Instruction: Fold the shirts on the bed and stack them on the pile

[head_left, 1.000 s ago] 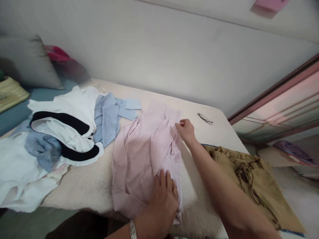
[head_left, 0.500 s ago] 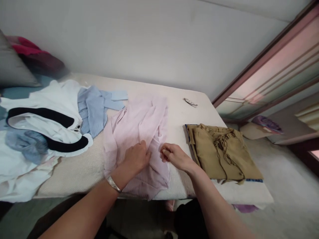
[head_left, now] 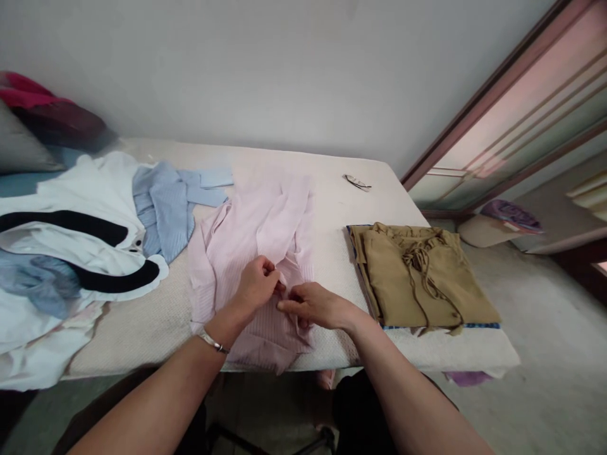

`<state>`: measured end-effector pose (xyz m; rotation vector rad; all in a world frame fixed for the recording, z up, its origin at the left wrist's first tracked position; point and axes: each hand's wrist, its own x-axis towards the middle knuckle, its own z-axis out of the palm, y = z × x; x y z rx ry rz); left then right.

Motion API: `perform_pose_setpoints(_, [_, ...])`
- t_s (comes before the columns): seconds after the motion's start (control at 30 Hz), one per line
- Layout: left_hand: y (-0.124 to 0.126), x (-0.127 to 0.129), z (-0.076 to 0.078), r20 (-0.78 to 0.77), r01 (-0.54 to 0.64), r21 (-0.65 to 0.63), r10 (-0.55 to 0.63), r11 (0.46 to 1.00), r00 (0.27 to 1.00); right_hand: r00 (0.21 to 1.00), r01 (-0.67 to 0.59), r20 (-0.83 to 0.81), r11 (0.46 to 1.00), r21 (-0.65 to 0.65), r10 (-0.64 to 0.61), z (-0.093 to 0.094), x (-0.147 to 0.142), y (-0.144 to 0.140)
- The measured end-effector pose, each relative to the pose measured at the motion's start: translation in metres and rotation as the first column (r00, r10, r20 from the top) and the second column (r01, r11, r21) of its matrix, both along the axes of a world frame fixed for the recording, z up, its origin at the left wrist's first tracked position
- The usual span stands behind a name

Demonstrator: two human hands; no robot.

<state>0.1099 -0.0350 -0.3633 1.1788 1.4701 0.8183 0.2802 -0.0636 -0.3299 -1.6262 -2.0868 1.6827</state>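
Note:
A pale pink ribbed shirt (head_left: pixel 237 246) lies spread on the cream-covered bench in front of me, its sleeves folded over the body. My left hand (head_left: pixel 258 281), with a silver bracelet at the wrist, pinches a bit of the pink cloth near the shirt's lower right. Close beside it, my right hand (head_left: pixel 315 306) is closed with thumb and fingers on the same part of the shirt. The fingertips of both hands are partly hidden, so the exact bit of cloth they grip is hard to see.
To the right sits a folded stack topped by khaki drawstring trousers (head_left: pixel 422 272). Eyeglasses (head_left: pixel 357 183) lie farther back. On the left are a white garment with black trim (head_left: pixel 95 177) and a light blue ribbed garment (head_left: pixel 164 202). A wall (head_left: pixel 237 76) borders the bench behind.
My right hand has moved left onto the shirt, close to my left hand. The left hand has changed from lying over the cloth to pinching it. The view has shifted slightly.

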Motion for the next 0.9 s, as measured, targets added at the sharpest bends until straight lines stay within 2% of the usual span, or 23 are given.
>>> perform_pose_setpoints(0.07, [-0.003, 0.001, -0.003, 0.048, 0.02, -0.027, -0.019, 0.999, 0.999, 0.991, -0.056, 0.128, 0.992, 0.11, 0.042, 0.0, -0.006, -0.001])
perform_pose_setpoints(0.13, [-0.005, 0.001, -0.005, 0.012, 0.044, 0.011, -0.044, 0.999, 0.999, 0.957, -0.143, 0.278, 0.965, 0.221, 0.079, 0.001, -0.011, -0.002])
perform_pose_setpoints(0.2, [-0.004, -0.001, -0.006, -0.058, 0.06, 0.068, -0.056, 0.996, 0.997, 0.924, -0.224, 0.365, 0.939, 0.262, 0.119, 0.004, -0.014, -0.002])
perform_pose_setpoints(0.3, [-0.002, -0.004, -0.005, -0.137, 0.061, 0.113, -0.045, 0.992, 0.99, 0.915, -0.29, 0.353, 0.927, 0.237, 0.196, 0.008, -0.011, -0.002])
perform_pose_setpoints(0.47, [-0.002, -0.006, -0.004, -0.158, 0.044, 0.154, -0.02, 0.987, 0.987, 0.934, -0.293, 0.282, 0.923, 0.25, 0.22, 0.012, -0.004, 0.001])
perform_pose_setpoints(0.57, [-0.002, -0.006, -0.003, -0.131, 0.033, 0.171, -0.011, 0.985, 0.991, 0.957, -0.262, 0.192, 0.931, 0.254, 0.217, 0.011, -0.003, 0.001])
perform_pose_setpoints(0.73, [0.001, -0.01, -0.001, -0.076, -0.053, 0.21, 0.071, 0.976, 0.995, 0.988, -0.156, 0.043, 0.969, 0.189, 0.151, 0.004, -0.003, 0.001])
perform_pose_setpoints(0.8, [0.003, -0.013, -0.003, -0.096, -0.044, 0.193, 0.063, 0.98, 0.993, 0.98, -0.189, 0.098, 0.959, 0.213, 0.171, 0.001, -0.005, 0.001])
perform_pose_setpoints(0.9, [0.002, -0.015, -0.004, -0.139, 0.024, 0.153, -0.003, 0.988, 0.99, 0.935, -0.302, 0.275, 0.908, 0.292, 0.223, -0.002, -0.009, 0.001])
